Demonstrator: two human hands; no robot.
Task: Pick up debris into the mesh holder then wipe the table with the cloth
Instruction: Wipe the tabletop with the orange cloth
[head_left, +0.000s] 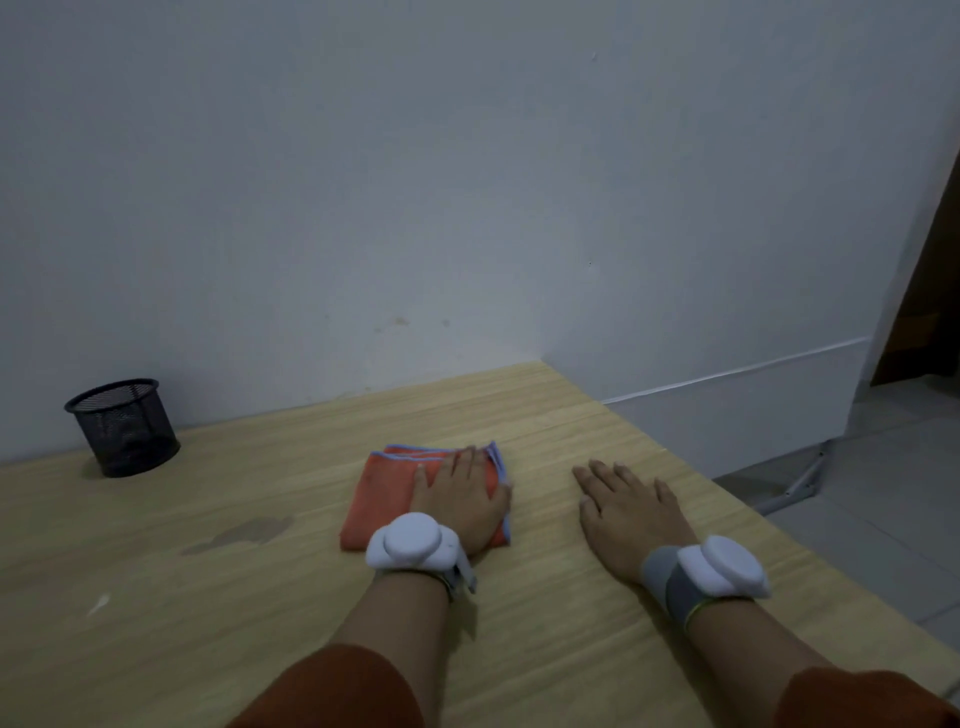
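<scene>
A folded orange cloth with a pale blue hem lies on the wooden table near its middle. My left hand rests flat on top of the cloth, fingers pointing away from me. My right hand lies flat and spread on the bare wood to the right of the cloth, holding nothing. A black mesh holder stands upright at the far left by the wall, with something dark inside it that I cannot make out.
A darker smear marks the wood left of the cloth, and a small pale fleck lies nearer the front left. The table's right edge drops to a tiled floor. A grey wall backs the table.
</scene>
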